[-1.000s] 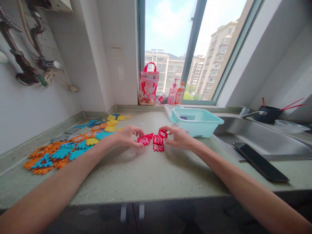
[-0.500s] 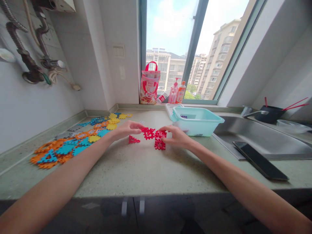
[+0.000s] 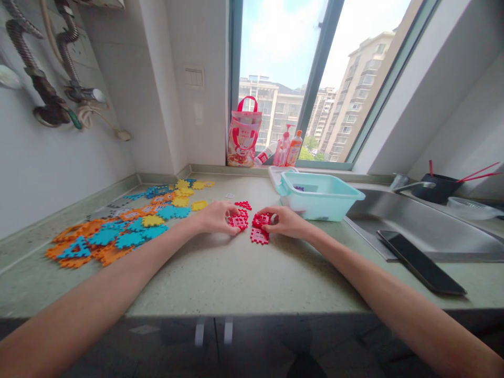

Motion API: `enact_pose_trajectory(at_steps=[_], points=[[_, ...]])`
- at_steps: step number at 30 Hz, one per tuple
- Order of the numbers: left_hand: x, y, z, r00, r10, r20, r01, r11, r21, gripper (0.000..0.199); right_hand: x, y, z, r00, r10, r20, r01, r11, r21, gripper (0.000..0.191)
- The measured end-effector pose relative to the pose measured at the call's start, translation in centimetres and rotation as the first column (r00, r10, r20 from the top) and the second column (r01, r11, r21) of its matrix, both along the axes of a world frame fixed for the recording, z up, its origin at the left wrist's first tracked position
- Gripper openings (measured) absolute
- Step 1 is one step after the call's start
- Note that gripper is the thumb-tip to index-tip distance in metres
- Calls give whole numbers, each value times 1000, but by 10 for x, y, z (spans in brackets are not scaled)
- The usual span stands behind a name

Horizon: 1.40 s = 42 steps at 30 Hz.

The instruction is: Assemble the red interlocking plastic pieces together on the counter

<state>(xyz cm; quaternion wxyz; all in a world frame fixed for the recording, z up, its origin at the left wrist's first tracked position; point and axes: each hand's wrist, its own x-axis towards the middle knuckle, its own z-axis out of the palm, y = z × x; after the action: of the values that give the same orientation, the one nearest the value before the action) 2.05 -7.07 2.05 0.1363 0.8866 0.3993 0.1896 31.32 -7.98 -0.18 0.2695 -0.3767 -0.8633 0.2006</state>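
Note:
Over the middle of the counter, my left hand (image 3: 219, 217) grips a red toothed plastic building piece (image 3: 239, 221) with window-like cutouts between thumb and fingers. My right hand (image 3: 286, 222) pinches another red building piece (image 3: 260, 219). Just below that one, a red square piece (image 3: 260, 236) shows, partly against my right fingertips; I cannot tell whether the two are joined. Beyond my left fingers, a further red piece (image 3: 243, 205) lies on the counter. A narrow gap separates what my two hands hold.
Orange, blue and yellow interlocking pieces (image 3: 129, 233) spread over the counter's left side. A turquoise plastic bin (image 3: 323, 197) stands behind my right hand. Further right are a steel sink (image 3: 444, 231) and a black phone (image 3: 421, 262) across its edge. Bottles (image 3: 293, 149) and a bag (image 3: 244, 139) line the windowsill.
My left hand has moved slightly right and down and now grips a red piece turned flat towards me. A red piece lies behind it. The right hand stays nearly in place.

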Motion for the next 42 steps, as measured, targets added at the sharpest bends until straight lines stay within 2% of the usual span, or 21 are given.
enact_pose_trajectory(at_steps=[4, 8, 11, 14, 16, 19, 22, 25, 29, 33, 36, 38, 40, 42], points=[[-11, 1, 9, 998, -54, 9, 55, 995, -77, 40, 0, -4, 4, 999, -33, -16, 34, 999, 28, 35], [-17, 1, 14, 997, -68, -47, 54, 964, -259, 36, 1, -6, 9, 999, -42, -3, 42, 998, 44, 33], [-16, -1, 15, 999, -23, -26, 13, 943, -334, 41, 2, -11, 13, 999, 28, 26, -30, 995, 92, 34], [-15, -7, 16, 995, -98, 5, 92, 919, -384, 32, 0, -20, 21, 986, 158, 57, -165, 976, 142, 36], [-13, -12, 16, 991, -132, 2, 125, 935, -331, 25, -2, -28, 26, 967, 219, 129, -236, 962, 136, 37], [-11, -18, 17, 991, -131, -38, 122, 975, -188, 28, -5, -36, 30, 947, 227, 227, -257, 960, 112, 38], [-14, -18, 20, 988, -147, -42, 136, 970, -204, 35, -6, -40, 29, 950, 199, 242, -231, 966, 115, 40], [-23, -10, 25, 989, -147, -8, 141, 965, -223, 51, -10, -41, 26, 956, 153, 249, -190, 973, 131, 39], [-33, 4, 28, 992, -117, 40, 121, 989, -86, 61, -15, -43, 22, 960, 156, 231, -193, 970, 146, 36], [-24, 4, 17, 979, -169, 114, 161, 984, 80, 61, -15, -45, 23, 958, 177, 227, -213, 966, 146, 41], [-13, -1, 8, 974, -218, 59, 213, 974, 82, 53, -12, -41, 24, 963, 186, 197, -219, 963, 158, 40], [-7, -3, 4, 974, -226, -3, 226, 972, 59, 46, -9, -35, 23, 977, 154, 146, -180, 965, 190, 36], [-3, -4, 1, 975, -215, -49, 217, 975, 46, 52, -6, -27, 20, 991, 99, 90, -117, 966, 229, 34], [-1, -4, -3, 982, -172, -82, 178, 981, 76, 70, -5, -20, 17, 994, 85, 64, -97, 971, 217, 33]])
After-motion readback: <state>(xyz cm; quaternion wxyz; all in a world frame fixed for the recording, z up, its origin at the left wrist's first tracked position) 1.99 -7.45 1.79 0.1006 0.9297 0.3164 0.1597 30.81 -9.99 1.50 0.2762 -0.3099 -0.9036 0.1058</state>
